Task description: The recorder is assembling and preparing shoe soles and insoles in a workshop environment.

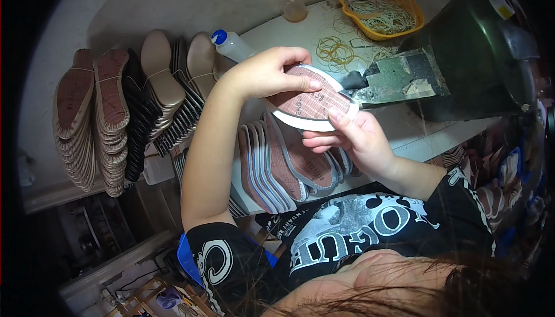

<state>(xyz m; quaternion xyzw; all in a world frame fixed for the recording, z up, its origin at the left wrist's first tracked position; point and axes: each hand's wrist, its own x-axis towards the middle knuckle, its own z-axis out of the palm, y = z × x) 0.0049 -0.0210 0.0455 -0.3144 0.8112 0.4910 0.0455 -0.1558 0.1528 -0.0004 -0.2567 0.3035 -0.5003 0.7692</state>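
Both my hands hold a shoe insole [307, 106] with a reddish-brown lined face and a white rim. My left hand [274, 74] grips it from the far left, thumb flat on the brown face. With thumb on top and fingers underneath, my right hand [355, 135] pinches the near right rim. The insole's right end is at the dark tip of a green machine [399, 80]; I cannot tell whether they touch. Below my hands, a row of similar insoles [309, 166] in brown, white and grey leans on the white table [416, 135].
Stacks of beige insoles [72, 97] and black insoles [139, 120] line the left side. A yellow basket [416, 25] of rubber bands stands at the back, with loose bands [335, 51] before it. Also there are a red-tipped bottle [294, 9] and a blue-capped bottle [234, 46].
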